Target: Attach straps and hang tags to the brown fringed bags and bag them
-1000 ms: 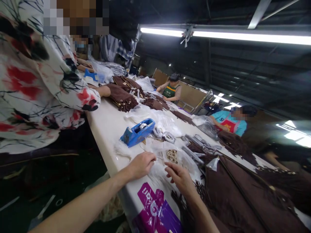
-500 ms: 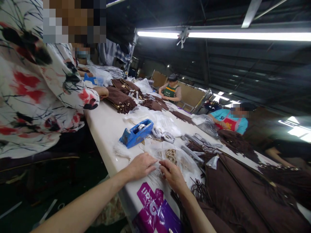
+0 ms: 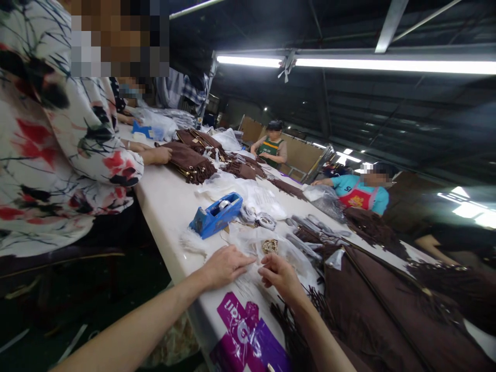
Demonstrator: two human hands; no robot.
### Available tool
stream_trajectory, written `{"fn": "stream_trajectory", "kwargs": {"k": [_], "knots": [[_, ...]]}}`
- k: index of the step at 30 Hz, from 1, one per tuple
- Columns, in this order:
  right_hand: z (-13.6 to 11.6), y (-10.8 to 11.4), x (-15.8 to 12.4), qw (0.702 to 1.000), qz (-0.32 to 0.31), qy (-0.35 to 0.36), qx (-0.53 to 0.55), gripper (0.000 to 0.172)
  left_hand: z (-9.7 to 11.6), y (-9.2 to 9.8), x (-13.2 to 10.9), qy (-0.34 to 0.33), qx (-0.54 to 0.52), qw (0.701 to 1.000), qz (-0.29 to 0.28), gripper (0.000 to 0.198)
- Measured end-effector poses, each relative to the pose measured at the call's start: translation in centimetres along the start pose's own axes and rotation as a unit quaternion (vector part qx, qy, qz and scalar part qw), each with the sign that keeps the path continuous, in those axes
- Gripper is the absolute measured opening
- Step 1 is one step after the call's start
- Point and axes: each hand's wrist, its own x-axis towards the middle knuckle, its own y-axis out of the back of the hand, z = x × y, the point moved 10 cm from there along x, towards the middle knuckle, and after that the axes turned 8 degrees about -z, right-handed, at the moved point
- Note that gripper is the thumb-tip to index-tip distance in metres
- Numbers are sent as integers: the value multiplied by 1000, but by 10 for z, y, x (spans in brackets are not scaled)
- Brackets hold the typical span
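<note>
My left hand [image 3: 228, 267] rests low over the near part of the white table, palm down, with fingers stretched to the right. Just across from it is my right hand [image 3: 281, 276], its fingers curled toward the thumb; whatever they pinch, if anything, is too small to make out. Thin white strings [image 3: 243, 285] lie under and between the two hands. Beyond the fingertips a clear plastic bag [image 3: 289, 253] holds a bundle of tan elastic-looking loops [image 3: 270, 246]. A blue tape dispenser [image 3: 217, 214] stands farther up, past my left hand.
Purple printed packaging [image 3: 242, 330] lies at the table's near edge. Brown fringed fabric pieces [image 3: 372, 294] cover the right side. Grey rolls [image 3: 265, 221] sit by the dispenser. A person in a floral top [image 3: 73, 134] stands at left, touching brown fringed items [image 3: 186, 157]. Other people work opposite.
My right hand has shifted slightly right, and its fingers have curled and lifted a little. My left hand has barely moved. The floral-sleeved arm has drawn back slightly to the left.
</note>
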Motion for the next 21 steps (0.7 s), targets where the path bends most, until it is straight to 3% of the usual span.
{"fn": "stream_trajectory", "kwargs": {"k": [4, 7, 11, 14, 16, 18, 20, 21], "knots": [[-5, 22, -18, 996, 5, 7, -87, 15, 1, -1, 0, -16, -1, 1000, 11, 33], [-2, 64, -53, 985, 50, -10, -165, 7, 2, -2, 2, -21, 5, 1000, 8, 31], [11, 140, -135, 945, 175, -73, -268, 16, 1, -3, 4, -29, 10, 1000, 7, 30], [19, 172, -214, 922, 276, -125, -240, 22, 1, 1, 3, -48, 24, 999, 7, 31], [29, 168, -263, 921, 315, -175, -146, 30, 6, 12, 1, -64, 41, 996, 41, 31], [33, 148, -302, 915, 344, -203, -58, 38, 21, 29, -2, -68, 47, 991, 104, 30], [28, 120, -325, 911, 364, -195, -8, 40, 50, 37, -4, -70, -4, 988, 135, 30], [24, 105, -332, 911, 370, -183, 0, 39, 71, 35, -3, -78, -64, 987, 122, 31]]}}
